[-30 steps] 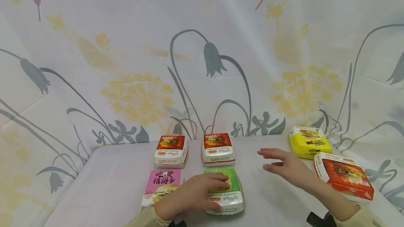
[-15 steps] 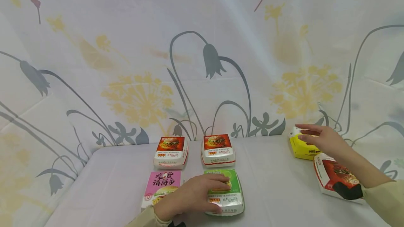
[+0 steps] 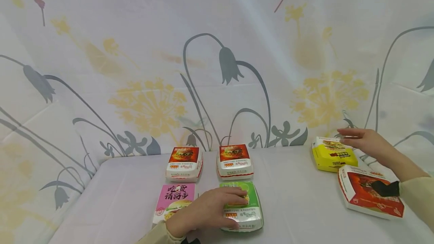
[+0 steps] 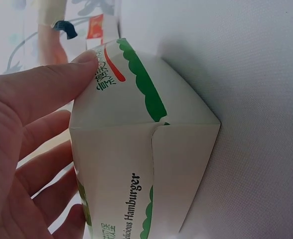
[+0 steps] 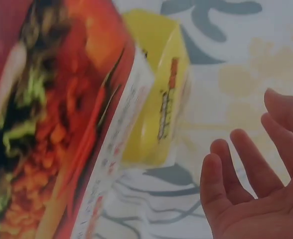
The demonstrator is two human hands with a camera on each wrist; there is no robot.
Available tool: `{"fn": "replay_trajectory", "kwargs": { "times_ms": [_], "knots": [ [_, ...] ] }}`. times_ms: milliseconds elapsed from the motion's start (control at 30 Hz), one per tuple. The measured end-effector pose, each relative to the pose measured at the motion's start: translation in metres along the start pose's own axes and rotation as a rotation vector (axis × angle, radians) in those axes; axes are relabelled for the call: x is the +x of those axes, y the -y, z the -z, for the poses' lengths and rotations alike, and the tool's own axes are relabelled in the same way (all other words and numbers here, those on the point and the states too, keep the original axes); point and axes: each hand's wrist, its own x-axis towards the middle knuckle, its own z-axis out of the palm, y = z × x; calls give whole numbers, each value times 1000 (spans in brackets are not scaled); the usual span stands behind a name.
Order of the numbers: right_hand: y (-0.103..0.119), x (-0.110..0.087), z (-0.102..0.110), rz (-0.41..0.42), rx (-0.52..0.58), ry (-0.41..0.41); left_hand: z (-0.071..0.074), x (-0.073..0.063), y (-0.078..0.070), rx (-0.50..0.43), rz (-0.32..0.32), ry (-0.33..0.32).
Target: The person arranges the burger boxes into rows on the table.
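Note:
My left hand (image 3: 210, 210) rests on a green-and-white hamburger box (image 3: 245, 218) at the front middle. Its thumb (image 4: 62, 82) lies along the lid's edge in the left wrist view, while the fingers spread loosely over the top. Holding nothing, my right hand (image 3: 367, 144) hovers at the right end of a yellow burger box (image 3: 333, 155), overlapping it in the head view. The right wrist view shows its loosely bent fingers apart from the yellow box (image 5: 154, 124). Below that arm lies a larger red-and-white burger box (image 3: 359, 195), partly hidden by a black wrist strap.
Two red-and-white burger boxes (image 3: 184, 163) (image 3: 235, 161) stand in the back row on the white-covered table (image 3: 112, 199). A pink burger box (image 3: 176, 195) sits left of the green one, partly behind my left hand. A flower-patterned curtain (image 3: 152, 48) closes off the back.
My right hand has moved right from the table's middle, across the yellow box to its right end. The left hand stays on the green box, and the boxes keep their places.

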Motion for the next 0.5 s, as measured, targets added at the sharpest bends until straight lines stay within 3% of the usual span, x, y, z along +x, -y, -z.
{"fn": "replay_trajectory", "kwargs": {
  "times_ms": [267, 500],
  "knots": [
    [-28, 8, 4, -85, -32, 13, -1, 1, 2, -9, 5, 9],
    [-36, 14, 5, -149, -15, 101, -2, 1, 4, -27, 5, 12]
  ]
}}
